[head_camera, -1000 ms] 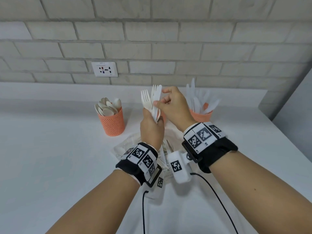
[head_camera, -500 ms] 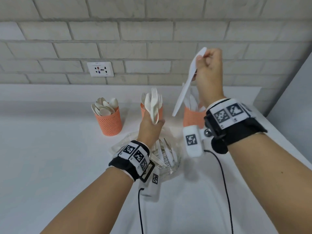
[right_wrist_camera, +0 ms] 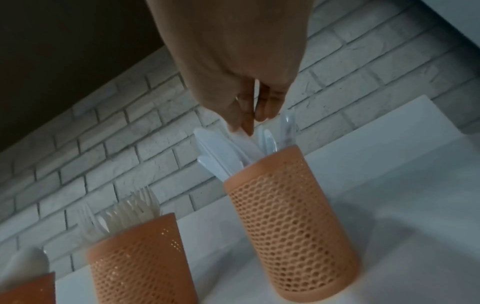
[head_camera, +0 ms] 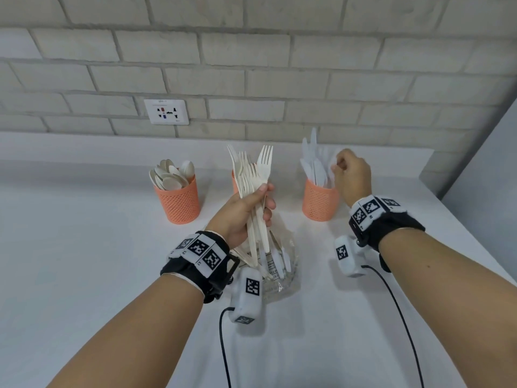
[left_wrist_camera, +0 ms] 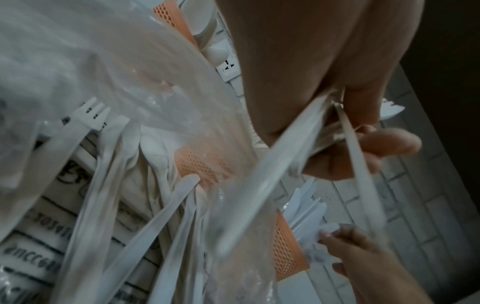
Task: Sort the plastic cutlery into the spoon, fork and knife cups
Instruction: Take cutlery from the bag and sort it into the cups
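Three orange mesh cups stand in a row near the wall: the spoon cup point(head_camera: 179, 203) at left, the fork cup point(head_camera: 234, 182) mostly hidden in the middle, and the knife cup point(head_camera: 319, 204) at right. My left hand point(head_camera: 260, 203) grips a bunch of white forks point(head_camera: 264, 163) upright, in front of the fork cup. My right hand point(head_camera: 340, 169) is at the right rim of the knife cup point(right_wrist_camera: 291, 216). Its fingertips point(right_wrist_camera: 246, 123) pinch the top of a knife point(right_wrist_camera: 228, 148) standing in that cup. A clear plastic bag point(head_camera: 282, 278) with more cutlery point(left_wrist_camera: 109, 164) lies under my left hand.
A brick wall with a socket point(head_camera: 166, 111) rises behind a low ledge. A grey panel point(head_camera: 489, 177) closes off the right side. Black cables point(head_camera: 223, 345) trail from both wrist units across the white table point(head_camera: 84, 247).
My right hand drew one knife out of the left hand's bunch, lifted it high, then lowered it into the right cup. The left hand kept holding the forks.
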Demonstrator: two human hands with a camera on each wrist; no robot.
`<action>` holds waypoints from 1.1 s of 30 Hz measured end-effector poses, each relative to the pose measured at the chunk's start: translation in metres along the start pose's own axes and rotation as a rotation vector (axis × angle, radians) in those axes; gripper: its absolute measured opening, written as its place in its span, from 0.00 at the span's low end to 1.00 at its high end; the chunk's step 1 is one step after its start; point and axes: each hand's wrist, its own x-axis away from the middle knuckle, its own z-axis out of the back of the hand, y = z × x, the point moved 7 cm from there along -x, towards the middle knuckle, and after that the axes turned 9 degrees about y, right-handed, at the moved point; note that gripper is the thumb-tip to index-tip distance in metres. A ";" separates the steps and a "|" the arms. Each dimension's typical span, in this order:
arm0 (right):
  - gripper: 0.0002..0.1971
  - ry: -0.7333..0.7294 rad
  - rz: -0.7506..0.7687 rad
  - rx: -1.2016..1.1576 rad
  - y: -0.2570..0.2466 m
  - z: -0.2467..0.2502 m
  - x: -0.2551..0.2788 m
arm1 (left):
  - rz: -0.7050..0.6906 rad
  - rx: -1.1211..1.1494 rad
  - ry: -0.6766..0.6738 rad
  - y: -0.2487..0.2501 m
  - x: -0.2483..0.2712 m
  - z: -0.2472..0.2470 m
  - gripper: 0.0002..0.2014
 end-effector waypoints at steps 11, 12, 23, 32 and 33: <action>0.04 -0.260 0.268 -0.290 -0.107 0.001 0.029 | -0.016 0.075 0.033 0.013 -0.005 0.004 0.10; 0.04 -0.488 0.235 -0.309 -0.118 -0.010 0.044 | -0.010 0.086 0.049 0.013 -0.007 0.005 0.11; 0.20 -0.931 0.068 -0.146 -0.142 -0.050 0.102 | 0.063 -0.144 0.211 0.017 -0.010 -0.004 0.27; 0.08 -0.513 -0.286 -0.413 -0.101 -0.042 0.046 | 0.030 -0.618 0.025 0.074 -0.020 0.038 0.31; 0.10 -0.448 -0.281 -0.382 -0.093 -0.042 0.038 | -0.012 -0.625 0.130 0.080 -0.031 0.053 0.31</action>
